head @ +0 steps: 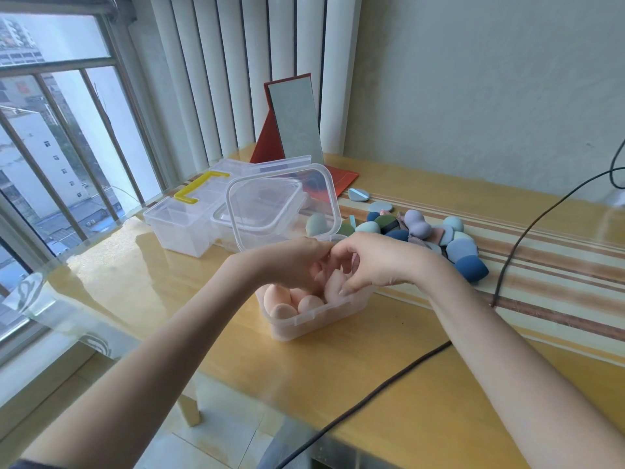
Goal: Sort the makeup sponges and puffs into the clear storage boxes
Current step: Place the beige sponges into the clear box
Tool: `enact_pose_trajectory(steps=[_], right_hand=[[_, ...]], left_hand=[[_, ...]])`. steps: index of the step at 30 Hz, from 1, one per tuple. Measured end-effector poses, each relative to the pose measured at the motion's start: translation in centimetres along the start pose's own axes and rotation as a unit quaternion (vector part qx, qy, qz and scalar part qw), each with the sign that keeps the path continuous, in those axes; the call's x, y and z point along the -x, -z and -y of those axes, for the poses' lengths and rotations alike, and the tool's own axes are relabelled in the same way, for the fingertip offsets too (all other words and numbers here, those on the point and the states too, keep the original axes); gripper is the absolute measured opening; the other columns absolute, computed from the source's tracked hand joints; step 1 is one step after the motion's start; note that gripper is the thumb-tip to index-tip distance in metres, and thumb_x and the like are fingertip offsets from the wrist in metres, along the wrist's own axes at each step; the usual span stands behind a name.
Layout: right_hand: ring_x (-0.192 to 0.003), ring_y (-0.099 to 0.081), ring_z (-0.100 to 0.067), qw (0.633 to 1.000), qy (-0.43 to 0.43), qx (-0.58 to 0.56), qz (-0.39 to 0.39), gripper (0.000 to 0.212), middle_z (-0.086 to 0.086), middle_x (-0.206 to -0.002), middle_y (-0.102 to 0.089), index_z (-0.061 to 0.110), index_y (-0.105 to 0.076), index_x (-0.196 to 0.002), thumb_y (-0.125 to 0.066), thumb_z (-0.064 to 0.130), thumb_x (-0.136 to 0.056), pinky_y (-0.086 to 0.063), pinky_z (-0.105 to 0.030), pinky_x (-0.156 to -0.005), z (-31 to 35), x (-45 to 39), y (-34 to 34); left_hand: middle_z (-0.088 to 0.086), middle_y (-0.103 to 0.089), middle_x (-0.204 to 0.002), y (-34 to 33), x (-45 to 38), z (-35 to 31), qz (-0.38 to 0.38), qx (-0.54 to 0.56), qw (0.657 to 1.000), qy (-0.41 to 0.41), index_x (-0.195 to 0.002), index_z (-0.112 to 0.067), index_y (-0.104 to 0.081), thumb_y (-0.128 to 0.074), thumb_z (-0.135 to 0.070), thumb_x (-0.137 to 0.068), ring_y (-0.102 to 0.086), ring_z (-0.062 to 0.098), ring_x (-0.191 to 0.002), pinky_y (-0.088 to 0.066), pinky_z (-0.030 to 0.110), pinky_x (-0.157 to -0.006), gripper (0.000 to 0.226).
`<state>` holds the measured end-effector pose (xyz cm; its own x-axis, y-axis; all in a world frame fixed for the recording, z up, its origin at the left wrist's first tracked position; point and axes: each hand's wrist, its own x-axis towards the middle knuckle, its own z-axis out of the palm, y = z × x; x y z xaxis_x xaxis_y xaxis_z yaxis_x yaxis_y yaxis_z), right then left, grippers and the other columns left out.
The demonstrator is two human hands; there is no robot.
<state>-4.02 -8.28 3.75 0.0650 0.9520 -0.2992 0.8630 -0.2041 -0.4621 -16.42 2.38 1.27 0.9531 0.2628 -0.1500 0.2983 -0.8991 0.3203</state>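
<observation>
Both your hands meet over the open clear box point(313, 318) at the table's point(389, 384) near centre, which already holds several pink sponges point(294, 301). Your right hand point(375, 262) curls its fingers round one pink sponge point(333, 287) at the box's right end; your left hand point(294, 262) arches over the box with fingers bent down among the sponges, though what it grips, if anything, cannot be told. To seat this sponge well, press it down into a gap beside the others so nothing rises above the rim, then release. Keep the raised lid point(284, 211) clear of your knuckles. The blue and green sponges and puffs point(433, 236) lie heaped just beyond the box to the right, unsorted; the second box with the yellow handle point(199, 191) stands behind to the left.
</observation>
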Motion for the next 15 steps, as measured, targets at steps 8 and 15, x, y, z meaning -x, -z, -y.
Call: enact_pose_trajectory(steps=[8, 15], right_hand=[[-0.074, -0.055, -0.013, 0.993, -0.037, 0.107, 0.031, 0.033, 0.004, -0.087, -0.059, 0.021, -0.067, -0.108, -0.063, 0.001, -0.082, -0.045, -0.021, -0.057, 0.7, -1.4, -0.8], [-0.08, -0.059, -0.012, 0.999, -0.016, 0.016, -0.027, 0.017, 0.006, -0.088, -0.067, 0.018, -0.068, -0.093, -0.072, 0.014, -0.077, -0.047, -0.021, -0.065, 0.2, -1.7, -1.9]], left_hand=[[-0.011, -0.048, -0.08, -0.1, -0.7, 0.1, -0.024, -0.03, 0.999, -0.002, -0.09, -0.024, -0.049, -0.063, -0.016, -0.085, -0.049, 0.014, -0.08, -0.04, 0.022, -0.069, 0.016], [-0.008, -0.061, -0.089, 0.6, -0.5, 0.3, 0.012, -0.051, 0.998, 0.024, -0.098, -0.016, -0.06, -0.068, -0.017, -0.08, -0.056, 0.013, -0.085, -0.046, 0.024, -0.077, 0.019]])
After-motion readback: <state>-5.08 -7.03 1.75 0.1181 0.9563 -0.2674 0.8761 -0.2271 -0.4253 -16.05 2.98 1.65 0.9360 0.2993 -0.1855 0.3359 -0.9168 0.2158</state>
